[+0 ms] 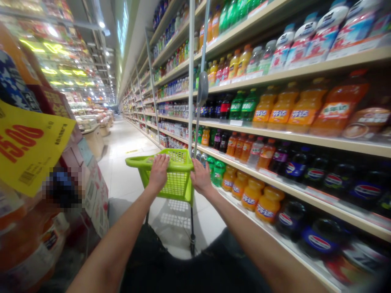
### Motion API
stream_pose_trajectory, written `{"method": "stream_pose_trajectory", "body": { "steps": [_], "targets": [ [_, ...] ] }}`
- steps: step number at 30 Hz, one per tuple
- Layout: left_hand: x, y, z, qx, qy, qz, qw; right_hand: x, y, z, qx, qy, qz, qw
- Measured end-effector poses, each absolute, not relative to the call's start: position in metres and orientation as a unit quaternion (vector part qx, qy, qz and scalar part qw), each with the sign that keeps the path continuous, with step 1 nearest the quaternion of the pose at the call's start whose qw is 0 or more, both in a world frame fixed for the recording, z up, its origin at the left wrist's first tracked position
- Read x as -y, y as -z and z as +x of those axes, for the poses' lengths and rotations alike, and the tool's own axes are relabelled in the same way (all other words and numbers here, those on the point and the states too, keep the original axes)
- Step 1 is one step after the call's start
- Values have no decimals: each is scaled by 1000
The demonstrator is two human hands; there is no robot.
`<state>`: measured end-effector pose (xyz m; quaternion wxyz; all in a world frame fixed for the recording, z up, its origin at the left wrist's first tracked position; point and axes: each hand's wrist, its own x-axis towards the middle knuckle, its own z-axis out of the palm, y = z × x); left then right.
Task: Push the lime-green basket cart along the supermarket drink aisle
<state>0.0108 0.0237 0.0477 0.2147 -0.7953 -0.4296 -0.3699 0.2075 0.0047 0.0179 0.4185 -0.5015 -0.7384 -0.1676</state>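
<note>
A lime-green shopping cart (176, 185) with a latticed basket stands in front of me on thin dark legs. My left hand (159, 173) lies over the near part of its rim, fingers curled forward over the edge. At the right corner of the rim, my right hand (200, 176) is closed around the edge, its fingertips partly hidden. Through the lattice I make out no goods in the basket. Light through the mesh falls in a pattern on the floor below.
Tall drink shelves (293, 136) run along the right, close to my right arm, with orange soda bottles (269, 203) low down. A yellow price sign (32, 146) juts in from the left above stacked goods. The pale aisle floor (122, 140) stretches ahead.
</note>
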Motion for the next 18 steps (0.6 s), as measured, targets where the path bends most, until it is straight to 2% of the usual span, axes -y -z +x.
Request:
{"method": "stream_pose_trajectory", "body": {
  "steps": [11,15,18],
  "targets": [
    [-11,-47,80,355,303,-861,202,-3,-30,211,738,192,-512,396],
    [-14,-52,57,339,279,-875,203,-1,-33,207,740,181,-517,390],
    [-22,-56,21,385,300,-848,208,1,-33,203,750,160,-525,370]
  ]
}}
